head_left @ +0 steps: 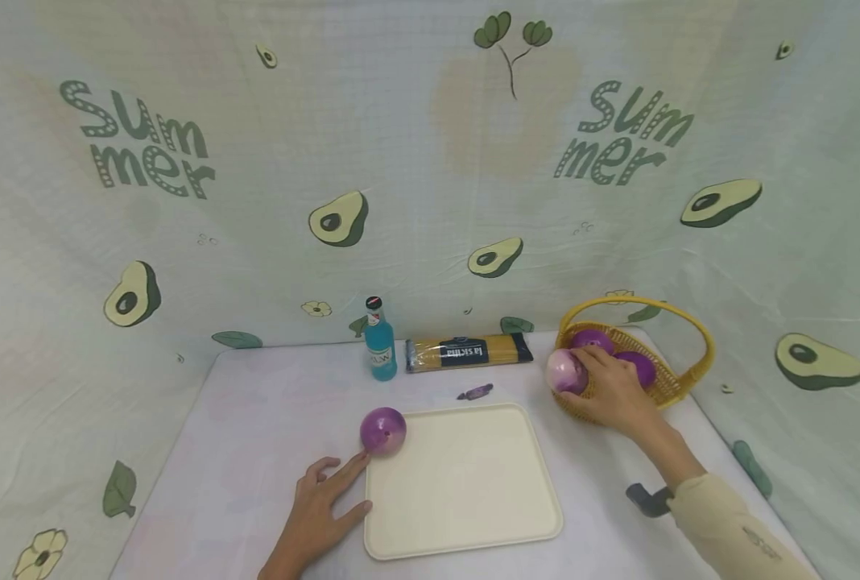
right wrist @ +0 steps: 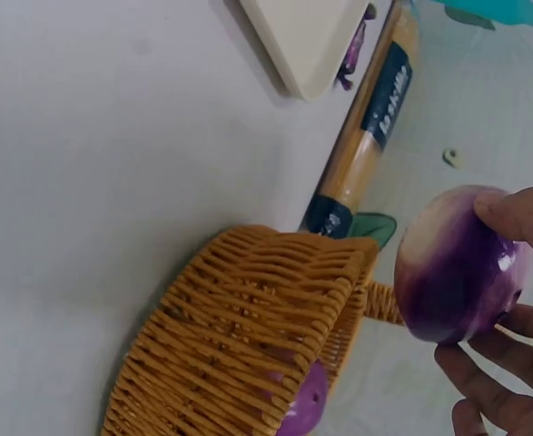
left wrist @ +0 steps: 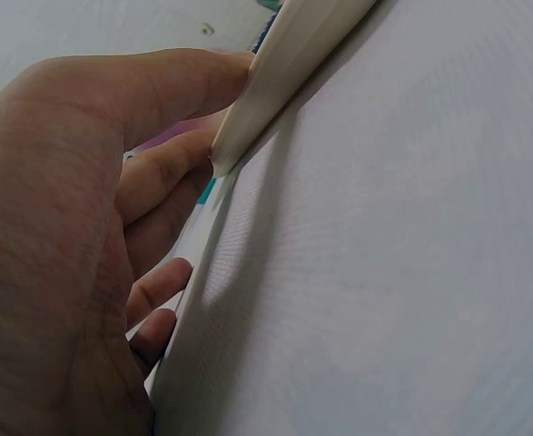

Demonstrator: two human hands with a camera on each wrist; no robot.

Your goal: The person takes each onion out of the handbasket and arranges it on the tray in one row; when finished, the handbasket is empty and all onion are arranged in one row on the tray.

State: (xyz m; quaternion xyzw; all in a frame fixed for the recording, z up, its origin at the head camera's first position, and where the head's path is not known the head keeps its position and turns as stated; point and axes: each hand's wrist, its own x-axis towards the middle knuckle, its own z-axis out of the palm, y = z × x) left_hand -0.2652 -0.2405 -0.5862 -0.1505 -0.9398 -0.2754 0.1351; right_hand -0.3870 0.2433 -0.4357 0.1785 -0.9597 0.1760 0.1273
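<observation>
The left edge of the tray is touched by the loosely spread left hand, while farther off, beyond its right side, a round, glossy, purple-and-cream fruit is held by the nearer right hand just above the left rim of the basket.

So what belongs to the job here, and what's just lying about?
Likely in use: wicker basket; cream tray, touched by the left hand; round purple items, one held by the right hand.
Seemingly lying about: blue bottle; pasta packet; wrapped sweet.
</observation>
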